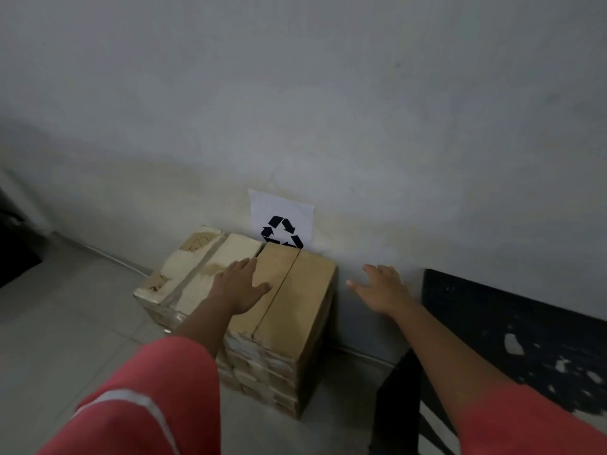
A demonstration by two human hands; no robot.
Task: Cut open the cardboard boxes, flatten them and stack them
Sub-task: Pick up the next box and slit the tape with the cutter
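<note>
A tall stack of flattened cardboard boxes [295, 310] stands on the floor against the wall, its layered edges showing on the near side. My left hand [241, 284] lies flat on the top sheet with fingers spread. To the right of the stack, my right hand [381, 287] hovers in the air with straight, spread fingers and holds nothing. No cutting tool is in view.
A white paper with a black recycling symbol [281, 221] is stuck to the wall [328, 110] just behind the stack. A black scuffed table or bench [512, 333] stands at the right. Pale floor tiles [65, 323] extend left; a dark object [13, 251] sits at the far left.
</note>
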